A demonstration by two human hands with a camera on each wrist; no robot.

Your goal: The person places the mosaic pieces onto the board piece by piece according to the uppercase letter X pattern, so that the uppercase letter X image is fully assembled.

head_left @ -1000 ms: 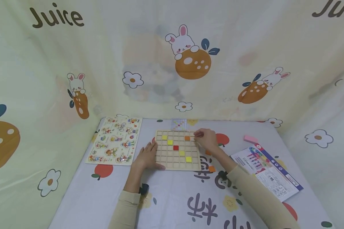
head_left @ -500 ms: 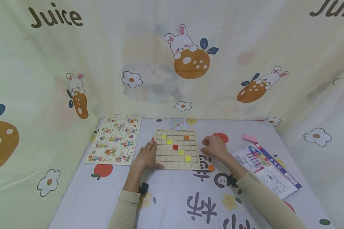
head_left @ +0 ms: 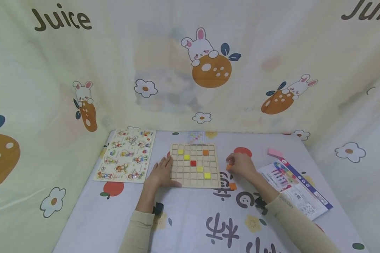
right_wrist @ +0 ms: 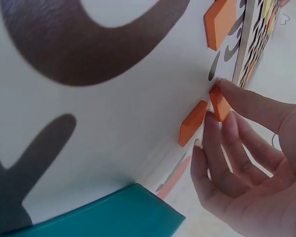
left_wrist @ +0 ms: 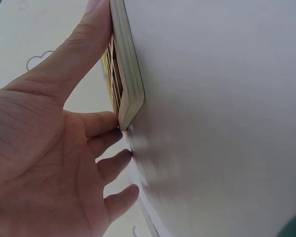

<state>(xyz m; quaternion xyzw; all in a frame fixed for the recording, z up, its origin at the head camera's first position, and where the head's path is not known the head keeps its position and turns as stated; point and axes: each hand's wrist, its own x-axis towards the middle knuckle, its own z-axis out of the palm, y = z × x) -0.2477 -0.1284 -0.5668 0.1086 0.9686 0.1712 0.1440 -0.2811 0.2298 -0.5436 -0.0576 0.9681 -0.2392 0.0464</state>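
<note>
The wooden grid board (head_left: 181, 177) lies mid-table in the head view, with several yellow tiles (head_left: 200, 169), a red tile (head_left: 193, 163) and an orange tile (head_left: 206, 152) in its cells. My left hand (head_left: 159, 175) rests at the board's near left corner; its thumb and straight fingers touch the edges, as the left wrist view also shows. Right of the board, my right hand (head_left: 243, 166) pinches an orange tile (right_wrist: 220, 104) between thumb and fingers. Another orange tile (right_wrist: 192, 124) lies beside the fingertips, and a further one (right_wrist: 220, 23) lies closer to the board.
A puzzle board (head_left: 126, 154) with figures lies at the left. Behind the grid board is a small pattern card (head_left: 196, 137). At the right are a pink block (head_left: 275, 153) and a printed booklet (head_left: 299, 189). A patterned curtain (head_left: 164, 63) hangs behind the table.
My right hand has drawn back from the board's upper right corner to the loose orange tiles on the right. My left hand and the tiles on the board have stayed in place.
</note>
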